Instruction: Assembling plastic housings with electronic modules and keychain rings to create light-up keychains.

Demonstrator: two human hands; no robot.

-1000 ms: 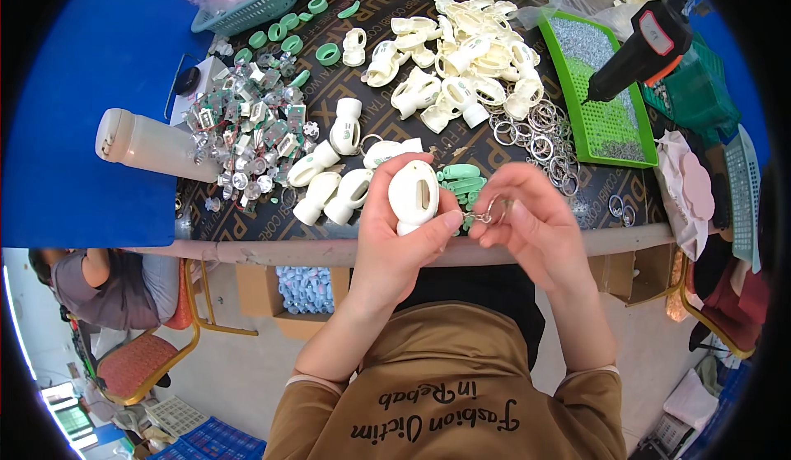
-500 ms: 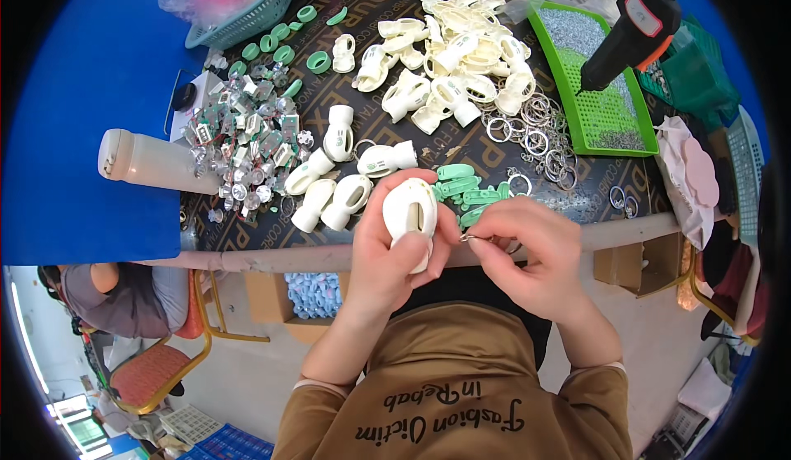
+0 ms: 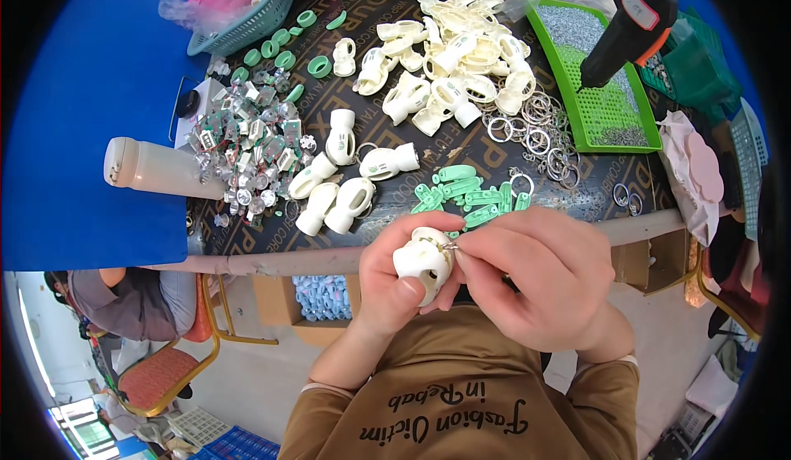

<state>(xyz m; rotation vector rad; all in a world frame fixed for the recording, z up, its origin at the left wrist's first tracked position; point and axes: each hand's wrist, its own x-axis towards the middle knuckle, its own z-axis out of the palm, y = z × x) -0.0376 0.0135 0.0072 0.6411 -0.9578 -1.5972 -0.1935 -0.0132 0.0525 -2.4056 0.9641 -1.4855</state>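
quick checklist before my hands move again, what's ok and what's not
1. Left hand grips the cream-white rounded plastic casing: ok.
2. Right hand pinches the small silver metal chain at the casing: ok.
3. Chain fastened to casing: cannot tell, the fingertips crowd that spot.
4. Black power tool with orange trim clear of both hands: ok.
5. Round silver metal rings all in one pile: not ok, two lie apart to the right.

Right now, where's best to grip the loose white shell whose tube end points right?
Probably the round tube end of that shell, pinched across its sides, coming from the right: it lies on its side with that end jutting out, and other shells lie to its left.
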